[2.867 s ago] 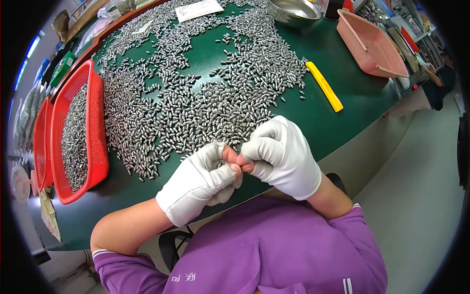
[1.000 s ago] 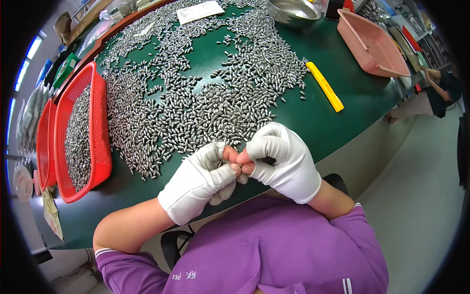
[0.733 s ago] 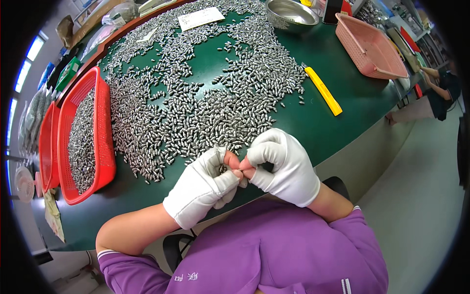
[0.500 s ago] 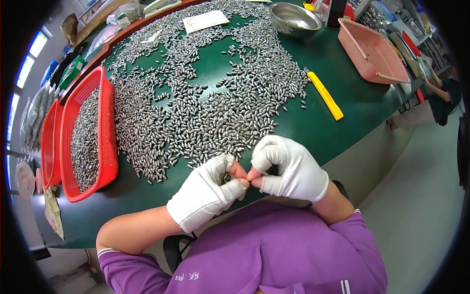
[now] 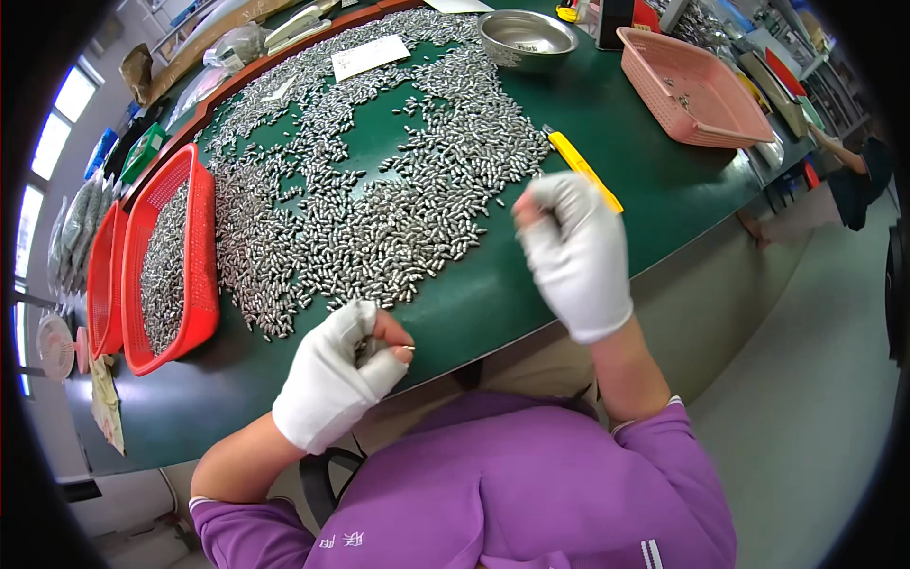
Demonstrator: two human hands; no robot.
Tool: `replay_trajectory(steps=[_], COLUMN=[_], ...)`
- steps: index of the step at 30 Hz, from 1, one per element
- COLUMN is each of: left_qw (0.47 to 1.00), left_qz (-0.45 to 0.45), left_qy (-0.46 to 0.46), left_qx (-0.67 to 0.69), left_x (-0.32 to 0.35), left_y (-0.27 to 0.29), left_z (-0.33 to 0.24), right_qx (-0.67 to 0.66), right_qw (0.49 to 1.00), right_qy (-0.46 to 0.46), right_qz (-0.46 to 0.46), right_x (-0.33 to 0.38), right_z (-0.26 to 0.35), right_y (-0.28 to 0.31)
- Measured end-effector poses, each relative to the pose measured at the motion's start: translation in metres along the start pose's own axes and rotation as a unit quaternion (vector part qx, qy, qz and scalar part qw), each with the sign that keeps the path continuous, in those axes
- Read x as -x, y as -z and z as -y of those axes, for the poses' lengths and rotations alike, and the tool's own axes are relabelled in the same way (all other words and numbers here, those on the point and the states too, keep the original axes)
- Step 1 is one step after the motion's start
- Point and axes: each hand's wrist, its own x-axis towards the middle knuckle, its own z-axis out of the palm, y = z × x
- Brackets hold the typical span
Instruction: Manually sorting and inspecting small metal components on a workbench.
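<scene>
A wide spread of small silver metal pieces [image 5: 379, 180] covers the green table [image 5: 664, 180]. My left hand [image 5: 341, 379], in a white glove with bare fingertips, stays at the table's near edge, curled around a few of the small metal pieces. My right hand [image 5: 573, 251], also gloved, is raised over the right edge of the pile, beside a yellow cutter [image 5: 586, 171], with its fingers pinched together; whether it holds a piece is hidden.
A red basket [image 5: 194, 266] full of metal pieces stands at the left, a second red basket [image 5: 106, 275] beyond it. A steel bowl [image 5: 526, 36] and a pink basket [image 5: 697, 90] sit at the back right. A paper card [image 5: 370, 57] lies among the pieces.
My hands were pressed together at the table edge. They have parted: the right hand has swung up and right toward the pile, the left stays low.
</scene>
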Motion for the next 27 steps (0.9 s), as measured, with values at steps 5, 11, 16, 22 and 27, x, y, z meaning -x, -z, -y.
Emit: replay_trajectory(steps=[5,11,16,22,27], left_qw=[0.982,0.93,0.937,0.936,0.921], left_qz=[-0.142,-0.209,-0.182,-0.197,-0.198], left_qy=[-0.092,-0.147,-0.08,-0.092,-0.161], left_qx=[-0.082,-0.263,-0.286,-0.276,-0.294], left_x=[0.017,0.011,0.01,0.013,0.011], left_y=[-0.022,-0.039,-0.041,-0.043,-0.041], left_z=[0.012,0.028,0.021,0.027,0.031], right_qx=[0.464,0.468,0.449,0.047,-0.209], right_qw=[0.877,0.882,0.89,0.98,0.946], right_qy=[-0.081,-0.03,-0.086,-0.132,-0.209], right_qz=[-0.091,0.043,-0.001,-0.142,0.135], right_x=[-0.035,-0.012,-0.017,0.004,0.067], right_z=[-0.063,-0.063,-0.07,-0.056,0.014], right_y=[0.065,0.051,0.055,0.057,0.054])
